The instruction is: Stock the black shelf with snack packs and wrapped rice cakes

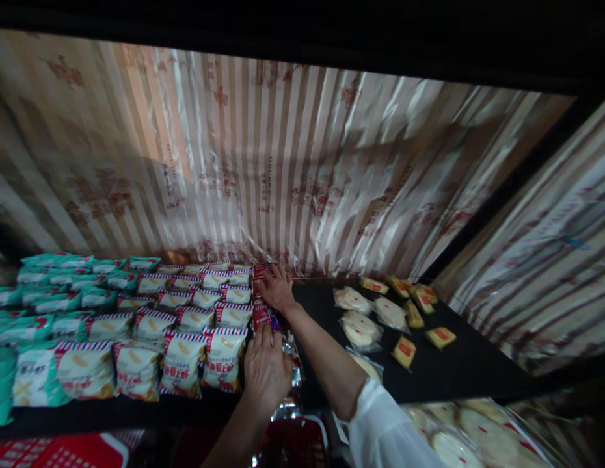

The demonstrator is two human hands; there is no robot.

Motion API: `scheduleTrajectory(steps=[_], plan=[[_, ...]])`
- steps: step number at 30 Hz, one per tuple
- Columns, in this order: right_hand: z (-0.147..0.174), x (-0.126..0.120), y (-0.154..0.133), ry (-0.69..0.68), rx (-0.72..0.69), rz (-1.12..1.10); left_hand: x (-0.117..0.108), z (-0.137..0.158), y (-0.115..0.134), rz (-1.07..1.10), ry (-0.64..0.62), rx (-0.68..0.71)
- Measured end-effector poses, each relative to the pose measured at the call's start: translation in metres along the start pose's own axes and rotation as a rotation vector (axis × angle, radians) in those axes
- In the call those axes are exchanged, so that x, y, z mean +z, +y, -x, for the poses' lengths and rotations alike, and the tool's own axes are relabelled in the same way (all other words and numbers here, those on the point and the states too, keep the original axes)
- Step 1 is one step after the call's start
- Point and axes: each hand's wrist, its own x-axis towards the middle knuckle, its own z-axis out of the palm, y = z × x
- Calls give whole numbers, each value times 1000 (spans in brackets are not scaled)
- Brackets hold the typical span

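A column of dark red snack packets [261, 312] lies along the shelf, right of the rows of upright white chip bags [224, 361]. My right hand [276, 286] reaches to the far end of this column, its fingers spread over the packets. Nearer the shelf's front edge, my left hand [268, 367] rests on the same column, fingers stretched forward over a packet. Neither hand visibly lifts anything. Beneath my hands the near packets are partly hidden, and a shiny silver and purple wrapper [276, 322] shows between them.
Teal snack bags [43, 305] fill the shelf's left side. Right on the black shelf [473, 364] lie round white packaged pieces [358, 328] and small yellow packets [404, 351]. Below are a red basket [63, 452] and more round packs [488, 432]. Striped sheeting [283, 175] backs the shelf.
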Motion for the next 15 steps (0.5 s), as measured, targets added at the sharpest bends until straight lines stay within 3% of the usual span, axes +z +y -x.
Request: scheduleTrajectory(steps=[7, 15], plan=[[33, -20, 27, 224, 65, -241, -2, 0, -1, 1, 19, 43], [119, -19, 71, 360, 164, -595, -5, 2, -3, 4, 80, 85]])
